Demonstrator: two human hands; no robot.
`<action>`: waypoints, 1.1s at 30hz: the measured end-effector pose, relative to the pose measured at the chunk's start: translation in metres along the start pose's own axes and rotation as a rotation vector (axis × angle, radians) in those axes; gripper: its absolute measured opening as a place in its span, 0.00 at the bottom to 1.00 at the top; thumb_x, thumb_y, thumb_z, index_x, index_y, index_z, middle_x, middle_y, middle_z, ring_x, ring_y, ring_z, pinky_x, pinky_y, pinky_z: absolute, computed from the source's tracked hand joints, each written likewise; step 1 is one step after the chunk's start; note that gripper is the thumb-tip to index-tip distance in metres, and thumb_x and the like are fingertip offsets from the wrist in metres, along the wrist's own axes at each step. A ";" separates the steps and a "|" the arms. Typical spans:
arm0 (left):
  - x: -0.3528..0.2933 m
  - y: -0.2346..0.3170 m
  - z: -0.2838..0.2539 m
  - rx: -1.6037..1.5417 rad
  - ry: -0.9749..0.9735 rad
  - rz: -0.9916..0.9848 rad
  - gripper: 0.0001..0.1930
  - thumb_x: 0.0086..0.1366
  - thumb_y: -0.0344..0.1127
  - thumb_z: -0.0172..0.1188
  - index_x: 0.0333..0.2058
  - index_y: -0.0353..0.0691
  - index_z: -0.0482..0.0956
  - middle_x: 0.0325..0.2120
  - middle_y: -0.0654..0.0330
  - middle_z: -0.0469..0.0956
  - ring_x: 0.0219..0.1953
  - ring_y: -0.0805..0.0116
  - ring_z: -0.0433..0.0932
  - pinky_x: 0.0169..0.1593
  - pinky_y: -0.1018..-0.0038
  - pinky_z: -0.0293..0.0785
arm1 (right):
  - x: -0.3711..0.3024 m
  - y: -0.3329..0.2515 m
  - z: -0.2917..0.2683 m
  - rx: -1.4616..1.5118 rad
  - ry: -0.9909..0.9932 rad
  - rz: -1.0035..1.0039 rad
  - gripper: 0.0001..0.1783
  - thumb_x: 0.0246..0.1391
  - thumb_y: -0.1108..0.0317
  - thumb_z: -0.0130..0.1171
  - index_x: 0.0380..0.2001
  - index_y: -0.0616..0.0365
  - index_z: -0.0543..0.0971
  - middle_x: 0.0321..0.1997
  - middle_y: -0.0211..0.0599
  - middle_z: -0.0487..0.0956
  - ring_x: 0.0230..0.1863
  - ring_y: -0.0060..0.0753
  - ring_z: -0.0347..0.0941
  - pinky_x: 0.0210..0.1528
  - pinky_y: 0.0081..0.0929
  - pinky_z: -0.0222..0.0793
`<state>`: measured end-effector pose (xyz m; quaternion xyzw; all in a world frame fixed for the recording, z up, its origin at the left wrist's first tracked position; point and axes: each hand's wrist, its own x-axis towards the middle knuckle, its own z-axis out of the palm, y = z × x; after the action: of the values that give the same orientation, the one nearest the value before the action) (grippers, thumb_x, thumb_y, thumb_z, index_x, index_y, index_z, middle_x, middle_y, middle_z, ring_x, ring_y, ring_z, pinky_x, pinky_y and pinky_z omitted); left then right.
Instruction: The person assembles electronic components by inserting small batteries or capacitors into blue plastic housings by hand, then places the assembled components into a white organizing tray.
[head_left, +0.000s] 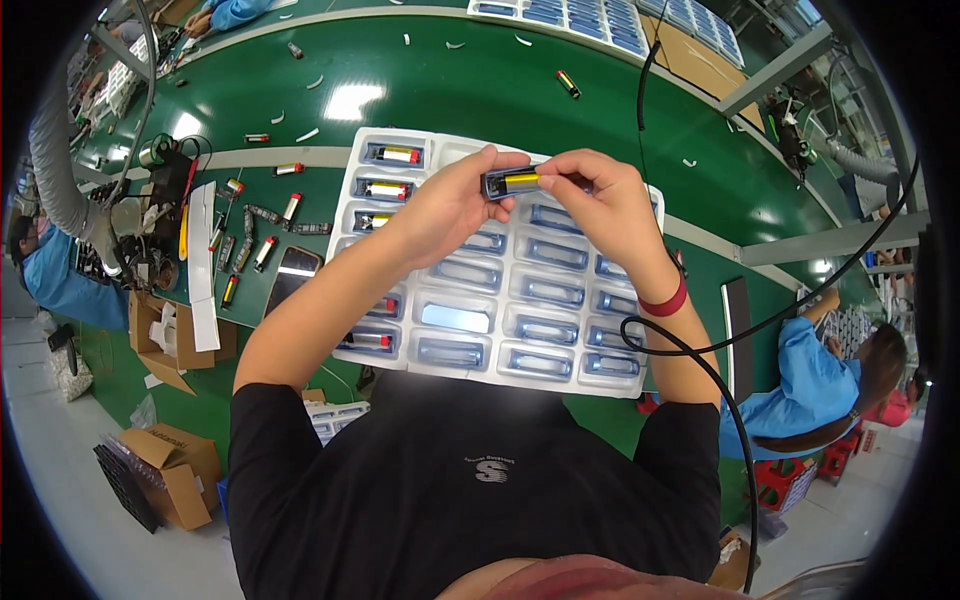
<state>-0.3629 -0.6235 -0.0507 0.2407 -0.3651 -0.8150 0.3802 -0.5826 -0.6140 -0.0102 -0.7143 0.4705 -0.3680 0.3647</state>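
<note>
Above the far edge of a white tray (505,275), my left hand (458,192) closes around a small translucent blue plastic case (490,187). Inside that case lies a yellow and black cylindrical battery cell (518,183). The thumb and fingers of my right hand (598,190) pinch the right end of the cell and case; the exact contact point is hidden by the fingertips. Blue cases like it fill the tray's pockets. Cells with red ends (395,155) sit in the cases of the left column, while other cases, such as one near the front (450,352), hold none.
Loose cells (265,253), a phone (295,272) and a soldering station (150,215) are on the green bench to the left. A black cable (735,400) hangs across my right arm. Co-workers in blue sit left and right (790,380). A cardboard box (175,335) stands lower left.
</note>
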 end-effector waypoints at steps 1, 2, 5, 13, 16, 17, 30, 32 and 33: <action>0.000 0.001 0.003 -0.010 0.013 0.001 0.28 0.81 0.50 0.38 0.61 0.28 0.68 0.49 0.56 0.73 0.42 0.68 0.68 0.50 0.71 0.69 | -0.001 0.000 0.002 -0.002 0.022 -0.014 0.09 0.59 0.73 0.65 0.41 0.65 0.85 0.39 0.37 0.84 0.36 0.25 0.79 0.41 0.22 0.74; 0.000 0.002 0.006 -0.019 0.026 0.003 0.27 0.81 0.49 0.38 0.61 0.28 0.69 0.47 0.58 0.73 0.42 0.70 0.67 0.49 0.72 0.69 | -0.001 0.001 0.002 -0.003 0.044 -0.029 0.09 0.58 0.72 0.65 0.40 0.65 0.85 0.37 0.41 0.84 0.34 0.29 0.80 0.39 0.25 0.75; 0.001 -0.001 0.003 -0.008 0.020 0.008 0.26 0.81 0.46 0.38 0.61 0.29 0.69 0.49 0.57 0.73 0.42 0.70 0.67 0.49 0.72 0.69 | -0.001 0.002 0.002 -0.044 0.053 -0.033 0.10 0.58 0.71 0.65 0.39 0.66 0.85 0.35 0.41 0.84 0.33 0.30 0.80 0.37 0.25 0.75; 0.006 -0.012 -0.005 0.060 0.019 0.051 0.23 0.80 0.41 0.41 0.63 0.31 0.69 0.51 0.57 0.73 0.43 0.69 0.69 0.51 0.71 0.69 | 0.007 -0.003 -0.003 -0.095 -0.014 0.097 0.09 0.60 0.71 0.64 0.41 0.65 0.85 0.32 0.33 0.85 0.31 0.18 0.76 0.34 0.19 0.71; 0.007 -0.014 -0.001 0.290 0.108 0.029 0.21 0.76 0.36 0.50 0.63 0.34 0.69 0.42 0.61 0.75 0.40 0.73 0.71 0.48 0.75 0.71 | 0.007 -0.004 -0.001 -0.129 -0.003 0.079 0.09 0.60 0.71 0.63 0.40 0.66 0.85 0.32 0.34 0.85 0.31 0.18 0.77 0.34 0.19 0.72; 0.007 -0.015 -0.002 0.326 0.123 0.034 0.22 0.74 0.34 0.52 0.63 0.34 0.69 0.40 0.61 0.75 0.39 0.74 0.72 0.48 0.76 0.72 | 0.007 -0.005 0.000 -0.162 -0.007 0.089 0.10 0.60 0.71 0.63 0.40 0.66 0.85 0.33 0.34 0.86 0.31 0.18 0.77 0.35 0.19 0.73; 0.011 -0.010 0.000 0.331 0.124 0.110 0.21 0.74 0.29 0.51 0.63 0.33 0.69 0.39 0.62 0.75 0.39 0.75 0.72 0.47 0.76 0.73 | -0.001 0.006 0.012 -0.050 0.167 0.007 0.12 0.58 0.73 0.66 0.44 0.66 0.83 0.36 0.36 0.85 0.36 0.22 0.81 0.41 0.20 0.76; 0.010 -0.006 -0.003 0.247 0.119 0.099 0.21 0.74 0.29 0.50 0.63 0.32 0.69 0.39 0.61 0.76 0.39 0.75 0.72 0.47 0.76 0.72 | -0.003 0.011 0.012 0.052 0.334 -0.216 0.17 0.56 0.76 0.67 0.50 0.64 0.81 0.40 0.38 0.85 0.39 0.25 0.82 0.44 0.21 0.77; 0.009 -0.004 -0.005 0.163 0.127 0.088 0.21 0.74 0.28 0.50 0.63 0.32 0.69 0.40 0.61 0.76 0.39 0.75 0.71 0.47 0.76 0.72 | -0.003 0.014 0.008 0.016 0.341 -0.259 0.20 0.57 0.77 0.67 0.54 0.64 0.79 0.42 0.39 0.84 0.41 0.25 0.81 0.43 0.20 0.76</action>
<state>-0.3668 -0.6304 -0.0576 0.3057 -0.4158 -0.7482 0.4169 -0.5822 -0.6139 -0.0261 -0.6934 0.4267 -0.5310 0.2349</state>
